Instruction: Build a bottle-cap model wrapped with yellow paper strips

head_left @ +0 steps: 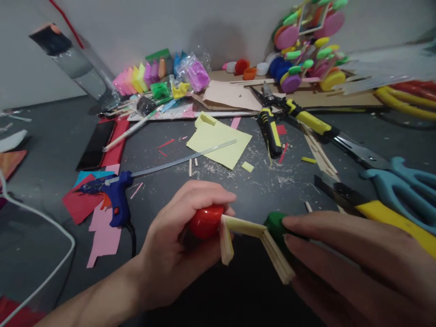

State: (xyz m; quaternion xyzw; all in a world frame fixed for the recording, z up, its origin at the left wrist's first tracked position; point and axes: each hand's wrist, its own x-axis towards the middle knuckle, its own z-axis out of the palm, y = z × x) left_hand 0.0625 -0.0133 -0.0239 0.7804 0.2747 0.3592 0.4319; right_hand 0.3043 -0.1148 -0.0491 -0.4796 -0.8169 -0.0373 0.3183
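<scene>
My left hand (166,240) is closed around a shiny red rounded piece (206,222), perhaps a bottle cap, close to the front of the table. Against its right side sits a small three-sided frame (245,225) of pale wooden sticks with light yellow faces, its gap toward me. A dark green piece of similar size (274,223) touches the frame's right corner. The fingers of my right hand (357,259) press on that green piece from the right, and its far side is hidden behind them.
Left lies a blue glue gun (119,200) on paper scraps, beside a phone (97,144). Yellow paper (226,143), pliers (270,131), scissors (391,177) and a yellow utility knife (381,211) lie ahead and right. A colourful cap-and-stick model (291,84) and clay packs (146,77) stand behind.
</scene>
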